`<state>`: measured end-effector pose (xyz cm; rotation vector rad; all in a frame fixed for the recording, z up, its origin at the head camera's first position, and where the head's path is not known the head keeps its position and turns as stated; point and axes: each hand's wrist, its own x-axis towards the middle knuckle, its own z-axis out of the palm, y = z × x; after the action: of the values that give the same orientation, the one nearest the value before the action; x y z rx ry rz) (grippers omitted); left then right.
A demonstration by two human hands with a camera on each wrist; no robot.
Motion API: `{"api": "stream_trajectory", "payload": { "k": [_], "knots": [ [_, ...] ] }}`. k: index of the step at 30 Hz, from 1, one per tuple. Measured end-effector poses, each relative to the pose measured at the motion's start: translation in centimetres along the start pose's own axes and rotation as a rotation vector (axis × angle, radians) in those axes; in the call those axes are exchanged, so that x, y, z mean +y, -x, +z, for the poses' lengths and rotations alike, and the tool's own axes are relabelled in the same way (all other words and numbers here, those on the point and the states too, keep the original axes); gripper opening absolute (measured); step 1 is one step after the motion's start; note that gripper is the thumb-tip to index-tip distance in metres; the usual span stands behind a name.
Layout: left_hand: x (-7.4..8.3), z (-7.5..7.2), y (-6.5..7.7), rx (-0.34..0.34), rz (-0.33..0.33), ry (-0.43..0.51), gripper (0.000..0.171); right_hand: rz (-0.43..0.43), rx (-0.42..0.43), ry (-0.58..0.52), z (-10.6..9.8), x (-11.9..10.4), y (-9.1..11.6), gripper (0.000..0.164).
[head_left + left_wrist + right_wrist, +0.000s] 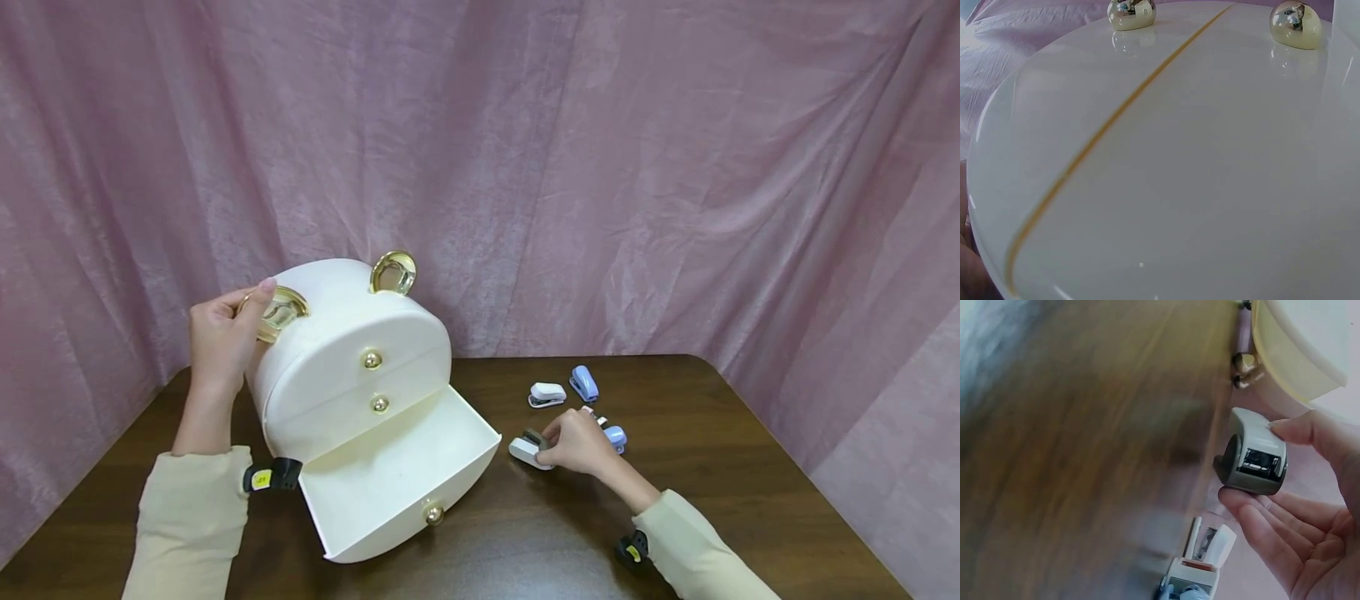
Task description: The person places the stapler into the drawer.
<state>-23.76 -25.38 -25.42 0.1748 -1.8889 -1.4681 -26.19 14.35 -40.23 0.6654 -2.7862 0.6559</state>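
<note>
My left hand point(221, 337) grips the left gold ring-shaped ear point(283, 312) of a white rounded box point(360, 325). The bottom drawer point(382, 462) is pulled out, and its white floor shows. Up close in the left wrist view, the glossy white front point(1197, 156) has a gold seam and two round gold knobs; part of the hand is at the left edge. To the right of the drawer, my right hand point(581, 446) pinches a small white-and-grey stapler point(1254, 453) between thumb and fingers, low over the table.
Behind the right hand, a white mini stapler point(547, 394) and a blue one point(583, 383) lie on the brown wooden table point(697, 450). Another blue stapler point(617, 437) is partly hidden by that hand. A pink curtain point(525, 167) hangs behind the table.
</note>
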Motion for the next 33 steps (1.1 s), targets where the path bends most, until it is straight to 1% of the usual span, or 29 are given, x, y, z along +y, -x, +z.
{"api": "stream_trajectory", "payload": {
  "k": [5,8,13,16,19,21,23,26,27,29,33],
  "knots": [
    [0.0,-0.1,0.1,0.0,-0.016,-0.024,0.042,0.003,0.012,-0.101,-0.8,-0.1,0.4,0.024],
    [0.1,-0.1,0.2,0.0,-0.02,-0.021,0.042,0.003,0.026,-0.168,-1.5,-0.4,0.7,0.025],
    [0.2,-0.1,0.3,0.0,-0.01,-0.024,0.042,-0.002,0.051,-0.245,-3.0,-1.3,1.0,0.027],
    [0.2,-0.2,0.2,0.011,-0.005,-0.024,0.037,-0.03,0.068,-0.302,-3.6,-2.2,0.8,0.029],
    [0.1,-0.3,0.1,0.015,-0.015,-0.008,0.029,-0.074,0.068,-0.353,-3.9,-3.3,0.4,0.03],
    [0.2,-0.4,0.2,0.013,-0.021,0.005,0.026,-0.098,0.064,-0.365,-3.8,-4.2,0.1,0.03],
    [0.1,-0.5,0.2,0.009,-0.019,0.013,0.029,-0.121,0.044,-0.377,-3.7,-5.1,-0.3,0.03],
    [0.0,-0.5,0.2,0.011,0.003,-0.001,0.034,-0.149,0.01,-0.392,-3.3,-6.5,-0.9,0.03],
    [-0.1,-0.5,0.2,0.015,0.006,0.012,0.032,-0.16,-0.005,-0.403,-3.2,-7.0,-1.1,0.03],
    [-0.2,-0.5,0.2,0.019,0.023,0.005,0.029,-0.186,-0.034,-0.418,-2.9,-7.9,-1.6,0.03],
    [-0.2,-0.5,0.1,0.022,0.021,0.021,0.016,-0.255,-0.073,-0.396,-1.8,-9.4,-2.7,0.031]
  ]
}}
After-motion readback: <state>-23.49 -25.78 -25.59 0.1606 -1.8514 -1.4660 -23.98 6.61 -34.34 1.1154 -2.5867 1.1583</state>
